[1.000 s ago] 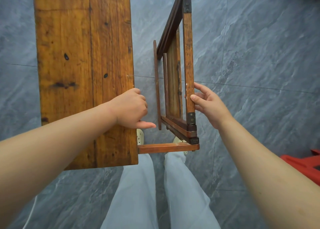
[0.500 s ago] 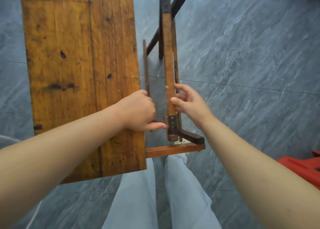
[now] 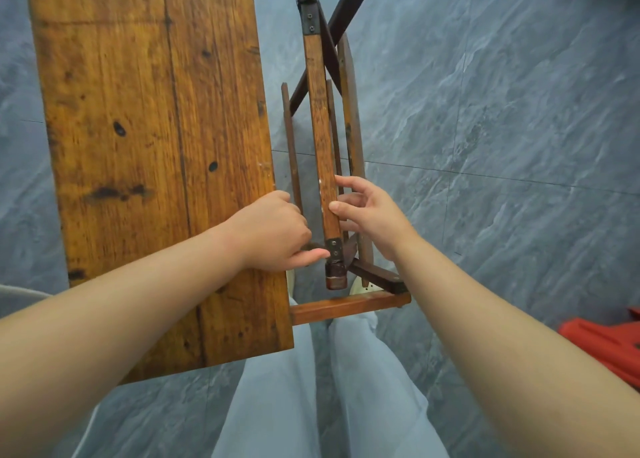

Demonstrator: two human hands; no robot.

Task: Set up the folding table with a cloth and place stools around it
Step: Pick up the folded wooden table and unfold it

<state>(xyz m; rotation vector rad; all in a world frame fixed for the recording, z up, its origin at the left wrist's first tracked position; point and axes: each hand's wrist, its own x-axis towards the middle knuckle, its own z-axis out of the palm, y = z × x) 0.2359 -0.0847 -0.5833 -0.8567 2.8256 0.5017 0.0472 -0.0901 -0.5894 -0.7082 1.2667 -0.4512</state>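
Note:
The folding table's brown wooden top (image 3: 152,152) stands tilted at the left, seen from above. To its right the table's leg frame (image 3: 320,135) of wooden bars with dark metal brackets points away from me. My left hand (image 3: 273,236) grips the top's right edge, fingers curled under it and thumb pointing at the leg's lower bracket. My right hand (image 3: 367,211) holds the long leg bar between thumb and fingers, just above the bracket. A short cross rail (image 3: 349,307) joins the top and the frame near my knees.
Grey marbled floor tiles (image 3: 502,128) spread all round. A red plastic stool (image 3: 609,346) shows at the right edge. My legs in pale trousers (image 3: 311,388) and two light shoes stand right below the table frame.
The leg frame has swung from lying flat-on to edge-on, closer to the top. Both hands stayed on the table and followed it; the view shifted slightly.

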